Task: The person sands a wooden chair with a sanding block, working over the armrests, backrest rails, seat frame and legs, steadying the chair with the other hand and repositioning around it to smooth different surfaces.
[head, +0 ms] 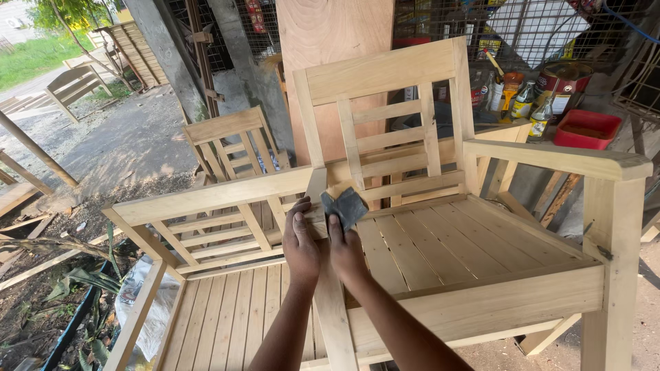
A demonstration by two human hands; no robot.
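Observation:
An unfinished pale wooden armchair (481, 247) with a slatted seat and back stands in front of me. My left hand (301, 244) and my right hand (344, 247) rest side by side on its left armrest rail. Both hold a folded dark grey sheet of sandpaper (346, 206), pressed against the upright post (315, 189) where the armrest meets the chair's back. My forearms reach in from the bottom of the view.
A second bare wooden chair (206, 275) stands touching on the left, another (230, 148) behind it. A plywood sheet (330, 34) leans at the back. Cans, bottles and a red tray (586, 129) sit on a bench at right. Scrap wood and plants lie at left.

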